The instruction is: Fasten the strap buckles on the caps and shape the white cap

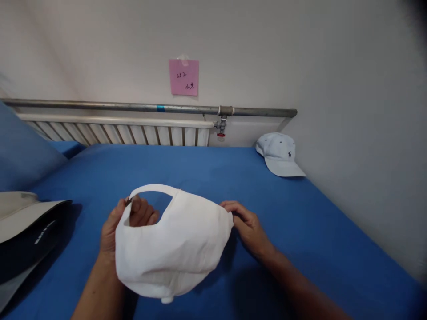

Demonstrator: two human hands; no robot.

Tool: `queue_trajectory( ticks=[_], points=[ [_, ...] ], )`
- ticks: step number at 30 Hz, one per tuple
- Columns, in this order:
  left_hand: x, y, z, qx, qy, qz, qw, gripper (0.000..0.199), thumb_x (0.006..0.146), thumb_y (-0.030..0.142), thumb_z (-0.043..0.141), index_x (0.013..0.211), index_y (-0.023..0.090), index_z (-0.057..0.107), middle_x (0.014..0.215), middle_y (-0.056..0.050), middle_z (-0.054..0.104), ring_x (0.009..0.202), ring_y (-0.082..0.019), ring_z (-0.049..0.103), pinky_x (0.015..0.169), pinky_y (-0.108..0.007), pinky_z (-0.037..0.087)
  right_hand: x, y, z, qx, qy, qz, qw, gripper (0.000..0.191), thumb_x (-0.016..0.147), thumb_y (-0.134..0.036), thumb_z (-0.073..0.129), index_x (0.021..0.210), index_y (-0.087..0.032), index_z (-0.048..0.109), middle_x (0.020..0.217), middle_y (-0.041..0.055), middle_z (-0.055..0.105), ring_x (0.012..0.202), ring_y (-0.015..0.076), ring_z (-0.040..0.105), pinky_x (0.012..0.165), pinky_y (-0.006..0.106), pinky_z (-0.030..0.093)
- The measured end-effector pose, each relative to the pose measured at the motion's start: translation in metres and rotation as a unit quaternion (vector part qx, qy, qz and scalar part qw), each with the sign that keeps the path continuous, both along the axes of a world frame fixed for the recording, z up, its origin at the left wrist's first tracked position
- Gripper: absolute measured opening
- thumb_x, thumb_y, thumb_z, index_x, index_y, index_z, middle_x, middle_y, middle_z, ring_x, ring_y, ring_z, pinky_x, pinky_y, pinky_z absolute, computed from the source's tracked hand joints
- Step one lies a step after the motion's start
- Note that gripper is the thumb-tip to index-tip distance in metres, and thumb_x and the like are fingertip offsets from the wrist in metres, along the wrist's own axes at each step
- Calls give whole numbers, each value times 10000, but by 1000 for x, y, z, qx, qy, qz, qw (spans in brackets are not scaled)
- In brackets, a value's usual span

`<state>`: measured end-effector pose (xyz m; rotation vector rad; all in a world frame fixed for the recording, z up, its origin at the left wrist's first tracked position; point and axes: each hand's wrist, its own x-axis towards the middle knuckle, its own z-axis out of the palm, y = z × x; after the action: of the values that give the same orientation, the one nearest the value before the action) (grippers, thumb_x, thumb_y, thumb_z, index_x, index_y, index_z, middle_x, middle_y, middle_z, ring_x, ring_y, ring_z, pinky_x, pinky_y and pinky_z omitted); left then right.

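Between my two hands is a white baseball cap [180, 240], held above the blue sheet with its top button towards me and its back opening facing up and left. My left hand [115, 226] grips the back strap, thumb outside and fingers curled through the opening. On the other side, my right hand [248, 226] pinches the cap's edge between thumb and fingers. The brim is hidden from view.
A light blue cap [276, 151] sits in the far right corner by the wall. At left lie a beige cap [23, 213] and a dark cap [30, 249]. A pipe [116, 106] and radiator [163, 135] run behind the blue sheet [187, 166]. A pink note [184, 78] is on the wall.
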<state>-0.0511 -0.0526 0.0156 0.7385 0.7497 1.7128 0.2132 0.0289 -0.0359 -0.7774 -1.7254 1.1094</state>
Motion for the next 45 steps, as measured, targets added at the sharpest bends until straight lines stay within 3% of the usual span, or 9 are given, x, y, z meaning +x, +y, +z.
queue_trajectory(
  ticks=[7, 12, 17, 23, 26, 30, 33, 39, 45],
  points=[
    [-1, 3, -16, 20, 50, -102, 993, 227, 788, 412, 662, 718, 199, 630, 502, 32, 453, 577, -129, 509, 689, -275, 464, 7, 8, -5, 46, 57, -109, 991, 125, 836, -188, 559, 754, -255, 625, 1101, 28, 628, 1090, 184, 569, 964, 350, 411],
    [0, 12, -24, -112, 220, -50, 968, 232, 752, 369, 730, 702, 177, 609, 625, 20, 569, 622, -105, 531, 594, -189, 405, 7, 8, -6, 38, 64, -127, 989, 116, 856, -229, 576, 760, -250, 638, 1300, 34, 546, 1234, 198, 497, 1017, 368, 384],
    [0, 21, -25, -219, 287, 3, 932, 419, 658, 411, 796, 999, 210, 657, 886, -16, 663, 781, -153, 594, 664, -227, 464, 6, 8, -5, -30, 139, -112, 984, 102, 805, -251, 652, 707, -241, 627, 1319, 15, 541, 1246, 210, 496, 1060, 393, 359],
    [0, 15, -24, -221, 342, -220, 887, 437, 758, 515, 672, 1034, 176, 696, 893, -62, 694, 784, -193, 617, 672, -267, 472, 5, 0, 9, -104, 175, -113, 972, 142, 764, -308, 706, 683, -235, 616, 1334, 16, 557, 1191, 243, 537, 949, 382, 445],
    [9, 12, -24, -206, 313, -302, 877, 432, 744, 505, 674, 1004, 163, 717, 875, -73, 712, 766, -212, 629, 661, -281, 482, 4, -4, 13, -118, 180, -99, 972, 137, 767, -303, 701, 685, -236, 614, 1321, 11, 571, 1169, 236, 550, 881, 347, 472],
    [19, 14, -24, -192, 343, -388, 834, 337, 733, 414, 704, 936, 148, 738, 911, -82, 730, 880, -263, 647, 764, -313, 494, 3, -5, 12, -123, 174, -83, 973, 86, 779, -280, 677, 714, -247, 631, 1291, -2, 591, 1155, 223, 556, 850, 325, 482],
    [19, 16, -29, -202, 333, -351, 851, 304, 763, 379, 675, 964, 157, 730, 977, -72, 728, 879, -244, 649, 779, -308, 489, 2, -5, 9, -126, 173, -94, 972, 26, 783, -295, 673, 784, -272, 663, 1281, -12, 599, 1146, 218, 565, 898, 345, 473],
    [13, 17, -35, -274, 247, -214, 904, 310, 657, 340, 735, 895, 143, 706, 735, -44, 701, 582, -173, 602, 555, -270, 466, -4, 4, -3, -150, 154, -134, 968, 380, 790, -352, 668, 1160, -295, 605, 1248, 36, 625, 1132, 213, 574, 965, 388, 453],
    [17, 22, -36, -295, 227, -86, 924, 311, 594, 310, 753, 846, 139, 689, 638, -31, 672, 500, -171, 580, 487, -268, 445, -7, 21, -26, -264, 189, -104, 940, 277, 756, -429, 641, 949, -229, 653, 977, 29, 693, 834, 186, 628, 742, 321, 495]
  ],
)
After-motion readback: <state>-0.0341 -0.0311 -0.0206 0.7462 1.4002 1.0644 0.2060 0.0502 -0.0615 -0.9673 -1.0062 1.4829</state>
